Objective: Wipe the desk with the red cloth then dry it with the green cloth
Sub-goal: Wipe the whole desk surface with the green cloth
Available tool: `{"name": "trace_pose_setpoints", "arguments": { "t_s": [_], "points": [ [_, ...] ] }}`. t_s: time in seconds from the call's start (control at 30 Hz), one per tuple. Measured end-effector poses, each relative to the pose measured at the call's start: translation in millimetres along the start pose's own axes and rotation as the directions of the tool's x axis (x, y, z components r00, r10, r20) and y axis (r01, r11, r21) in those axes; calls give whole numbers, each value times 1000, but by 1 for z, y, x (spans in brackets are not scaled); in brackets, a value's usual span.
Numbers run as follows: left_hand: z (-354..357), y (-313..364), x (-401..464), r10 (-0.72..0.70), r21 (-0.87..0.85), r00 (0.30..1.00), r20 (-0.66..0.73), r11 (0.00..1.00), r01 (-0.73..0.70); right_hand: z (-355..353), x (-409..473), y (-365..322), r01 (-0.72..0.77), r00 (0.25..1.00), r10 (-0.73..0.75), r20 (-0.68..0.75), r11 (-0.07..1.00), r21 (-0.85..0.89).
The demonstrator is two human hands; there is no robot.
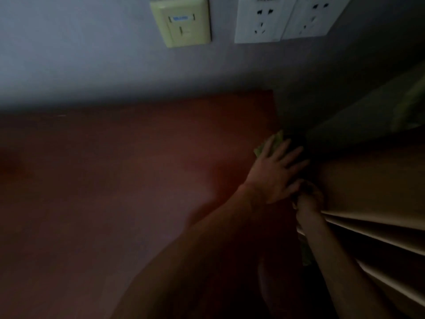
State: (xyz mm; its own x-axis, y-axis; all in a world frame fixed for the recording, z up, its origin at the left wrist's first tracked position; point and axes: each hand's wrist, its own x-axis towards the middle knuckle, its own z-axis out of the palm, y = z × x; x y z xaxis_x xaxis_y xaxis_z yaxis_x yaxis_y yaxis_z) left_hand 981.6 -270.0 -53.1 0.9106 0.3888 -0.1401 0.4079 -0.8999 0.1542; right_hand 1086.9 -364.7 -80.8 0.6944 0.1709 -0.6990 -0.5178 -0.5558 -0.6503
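The scene is dim. The reddish-brown desk (115, 180) fills the left and middle. At its far right corner my left hand (273, 171) lies flat with fingers spread, pressing down on the green cloth (277, 139); only a pale green edge shows past my fingertips. Just behind that hand, my right hand (309, 199) is curled round the near edge of a tan cardboard box (368, 180) that stands against the desk's right side. No red cloth is in view.
The grey wall behind the desk carries a yellowed wall plate (181, 21) and two white power sockets (259, 17). The cardboard's layered flaps (379, 233) fill the right side. A green strip (305, 254) shows under my right forearm, and something green lies at the far right (411, 107).
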Motion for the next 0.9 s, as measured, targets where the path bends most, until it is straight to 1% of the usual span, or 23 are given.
{"name": "trace_pose_setpoints", "arguments": {
  "t_s": [0.03, 0.07, 0.1, 0.13, 0.17, 0.2, 0.23, 0.27, 0.3, 0.33, 0.4, 0.47, 0.5, 0.53, 0.6, 0.63, 0.7, 0.73, 0.77, 0.8, 0.83, 0.9],
  "points": [
    [0, -16, -13, -63, -22, 997, -41, 998, 62, 3, -1, -1, 10, 999, -8, 52, 999, -40],
    [-1, -36, -27, -148, -49, 985, -88, 988, 144, 9, -5, -1, -11, 998, 11, 64, 1000, 0],
    [-4, -61, -45, -250, -76, 961, -122, 967, 242, 13, -5, 1, -10, 995, 11, 98, 1000, -8],
    [-5, -89, -66, -356, -86, 925, -134, 934, 347, 15, -8, 0, -17, 993, 12, 119, 999, 40],
    [-6, -119, -89, -462, -81, 878, -128, 887, 455, 16, -8, -1, 3, 991, -7, 132, 999, 34],
    [-10, -146, -115, -566, -71, 816, -118, 824, 562, 16, -8, -3, 42, 990, -34, 134, 997, -62],
    [-14, -171, -141, -667, -77, 737, -106, 745, 663, 16, -9, -2, 77, 989, -57, 134, 986, -146],
    [-18, -191, -165, -752, -94, 653, -91, 659, 746, 16, -8, -1, 78, 992, -57, 114, 980, -183],
    [-22, -206, -184, -812, -106, 579, -73, 584, 805, 15, -8, 0, 67, 995, -50, 84, 974, -217],
    [-23, -216, -196, -846, -109, 529, -62, 533, 839, 16, -7, 2, 63, 998, -53, 46, 964, -259],
    [-23, -222, -199, -870, -132, 489, -62, 493, 860, 16, -7, 1, 87, 996, -86, 19, 951, -297],
    [-21, -210, -178, -883, -163, 463, -82, 470, 868, 15, -13, -3, 66, 998, -61, 25, 956, -285],
    [-18, -197, -162, -877, -161, 472, -89, 481, 862, 15, -15, -4, 51, 999, -45, 27, 957, -286],
    [-14, -178, -145, -852, -146, 515, -91, 523, 840, 14, -17, -5, 56, 998, -49, 30, 955, -292],
    [-4, -124, -109, -736, -118, 667, -114, 677, 726, 12, -18, -7, 59, 996, -38, 77, 957, -285],
    [1, -90, -92, -658, -114, 740, -136, 753, 649, 12, -17, -8, 51, 991, -15, 137, 963, -265],
    [7, -13, -68, -487, -137, 861, -144, 872, 470, 8, -22, -11, 20, 968, 34, 247, 977, -213],
    [9, 26, -61, -395, -139, 912, -115, 915, 379, 4, -25, -12, -2, 959, 53, 279, 984, -178],
    [11, 59, -61, -311, -135, 948, -74, 945, 299, -2, -24, -12, -34, 954, 74, 291, 990, -139],
    [13, 83, -65, -243, -130, 969, -42, 963, 236, -8, -23, -12, -59, 950, 90, 298, 992, -111],
    [17, 93, -74, -194, -126, 981, -30, 974, 189, -13, -20, -10, -98, 944, 119, 308, 992, -85],
    [25, 80, -97, -151, -113, 986, -64, 983, 143, -20, -21, -5, -125, 940, 148, 306, 988, -94]
  ]
}}
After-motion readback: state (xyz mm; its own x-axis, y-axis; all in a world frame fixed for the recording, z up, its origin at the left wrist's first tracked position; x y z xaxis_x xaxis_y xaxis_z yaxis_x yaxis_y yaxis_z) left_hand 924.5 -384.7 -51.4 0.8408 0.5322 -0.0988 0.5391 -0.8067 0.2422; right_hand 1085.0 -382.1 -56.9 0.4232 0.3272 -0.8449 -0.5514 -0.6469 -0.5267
